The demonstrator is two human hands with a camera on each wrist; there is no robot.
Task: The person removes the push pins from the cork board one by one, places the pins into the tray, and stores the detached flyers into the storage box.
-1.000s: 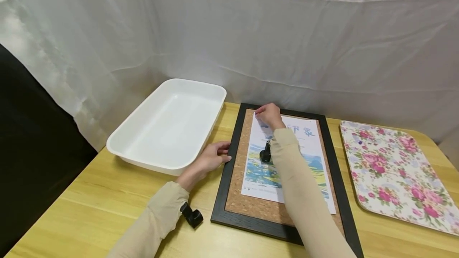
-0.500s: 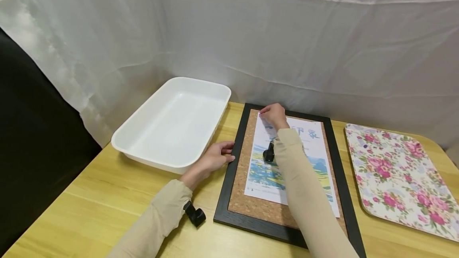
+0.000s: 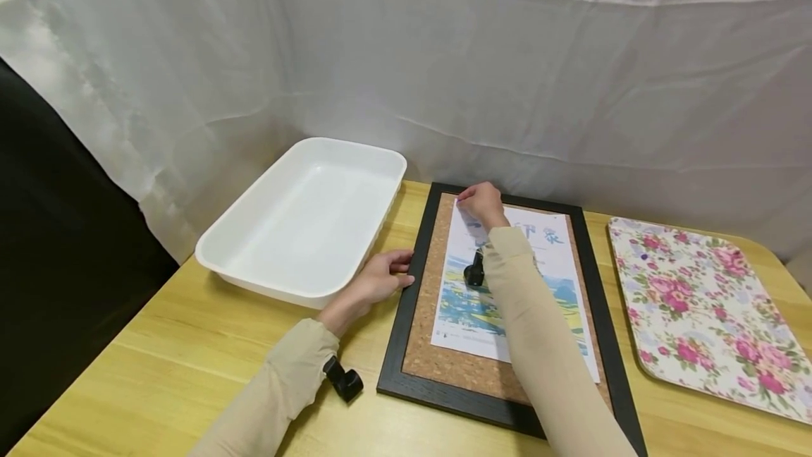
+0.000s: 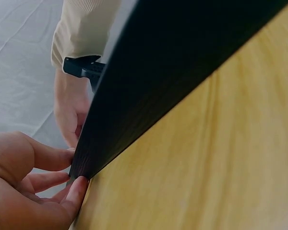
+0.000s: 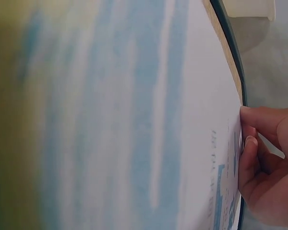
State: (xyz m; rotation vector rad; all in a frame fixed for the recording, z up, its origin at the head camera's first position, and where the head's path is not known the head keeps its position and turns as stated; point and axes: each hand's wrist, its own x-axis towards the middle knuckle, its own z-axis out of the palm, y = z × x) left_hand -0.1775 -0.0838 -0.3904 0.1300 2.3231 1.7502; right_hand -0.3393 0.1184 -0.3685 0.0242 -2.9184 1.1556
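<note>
Cork board (image 3: 444,362) bears the poster (image 3: 507,281), far-left corner under right hand's (image 3: 483,203) grip.

Matt black frame (image 3: 401,316), rough cork (image 3: 438,362), glossy plastic tray (image 3: 298,221).

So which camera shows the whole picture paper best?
The head view: it shows the whole paper lying on the cork board, with the right hand at its top left corner. The right wrist view shows only a blurry close-up of its blue print and the fingers at its edge. The left wrist view shows none of it.
</note>
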